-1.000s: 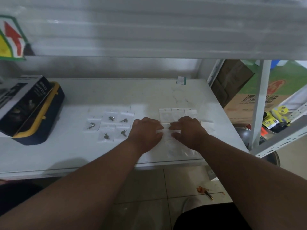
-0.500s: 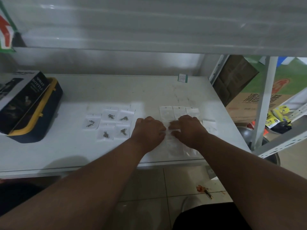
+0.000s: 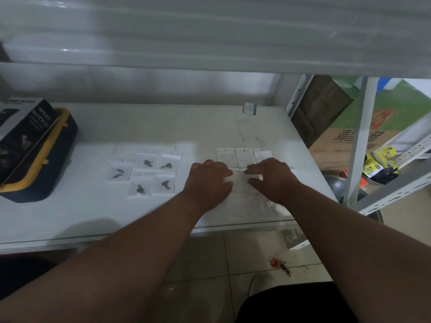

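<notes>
My left hand (image 3: 207,180) and my right hand (image 3: 271,178) lie side by side on the white shelf board (image 3: 163,127), near its front right. Between them lies a small clear plastic bag (image 3: 240,184). The curled fingers of my left hand pinch its left edge, and the thumb and fingers of my right hand pinch its right edge. More empty clear bags (image 3: 243,156) lie in a row just beyond my hands, and others lie under my wrists. To the left, several small bags with metal parts (image 3: 145,176) lie in two rows.
A dark box with a yellow rim (image 3: 44,157) stands at the left end of the board, with a spray bottle carton (image 3: 21,134) leaning on it. An upper shelf (image 3: 210,43) hangs overhead. A rack post (image 3: 359,141) and cardboard boxes (image 3: 342,138) stand to the right.
Both hands stay on the same clear bag; the gap between them has widened a little. The view has shifted slightly.
</notes>
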